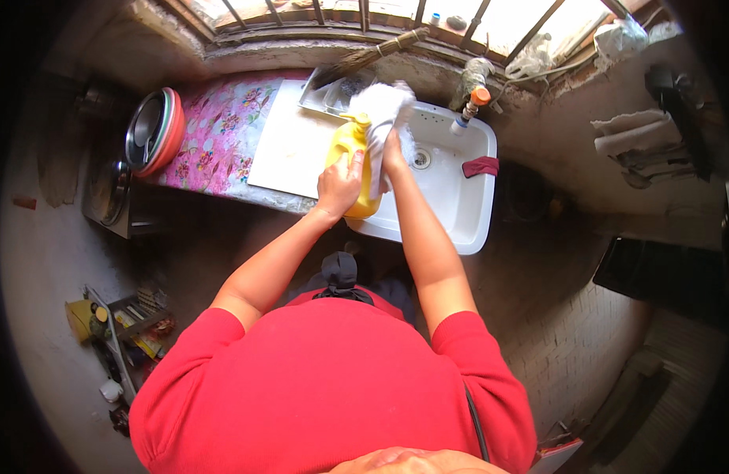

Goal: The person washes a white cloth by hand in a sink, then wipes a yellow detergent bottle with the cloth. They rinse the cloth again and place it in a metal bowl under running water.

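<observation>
A yellow pump bottle [347, 142] is in my left hand [339, 185], which grips it by its handle side. My right hand [393, 155] holds a white cloth [383, 106] against the bottle's right side, and the cloth's upper end is blurred. Both hands are over the left rim of a white sink [453, 195]. The pump head [358, 120] points left. Part of the bottle's right side is hidden behind the cloth.
Left of the sink lies a white board [296, 136] on a floral tablecloth [222, 130]. Stacked basins [172, 133] stand farther left. Behind are a divided tray [323, 98] and a straw whisk broom [370, 56]. A tap [468, 112] overhangs the sink; a maroon cloth [480, 167] drapes its right rim.
</observation>
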Action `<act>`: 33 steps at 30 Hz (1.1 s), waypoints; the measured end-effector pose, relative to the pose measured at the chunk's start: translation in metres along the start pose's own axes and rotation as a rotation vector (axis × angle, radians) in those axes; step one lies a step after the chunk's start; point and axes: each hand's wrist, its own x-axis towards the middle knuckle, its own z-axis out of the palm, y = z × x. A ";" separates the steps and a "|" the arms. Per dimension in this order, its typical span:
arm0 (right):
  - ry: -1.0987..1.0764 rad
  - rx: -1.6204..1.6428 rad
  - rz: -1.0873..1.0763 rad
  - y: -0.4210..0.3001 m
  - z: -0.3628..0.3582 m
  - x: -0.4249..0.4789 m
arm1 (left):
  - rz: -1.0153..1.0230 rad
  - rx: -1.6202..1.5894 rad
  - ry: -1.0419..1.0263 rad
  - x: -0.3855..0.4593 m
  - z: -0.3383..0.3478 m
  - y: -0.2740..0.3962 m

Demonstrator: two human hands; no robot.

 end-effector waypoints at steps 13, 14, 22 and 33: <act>-0.110 0.278 -0.399 0.031 0.008 -0.049 | 0.086 -0.004 0.078 -0.006 -0.001 0.000; -0.060 0.508 -0.335 0.033 0.008 -0.034 | 0.089 0.004 0.065 -0.005 -0.001 0.006; 0.008 -1.236 -0.740 -0.102 0.058 -0.047 | 0.284 0.012 -0.105 0.004 0.021 -0.006; 0.215 -0.475 -0.950 -0.069 0.029 -0.071 | 0.166 -0.109 -0.006 -0.003 0.031 -0.003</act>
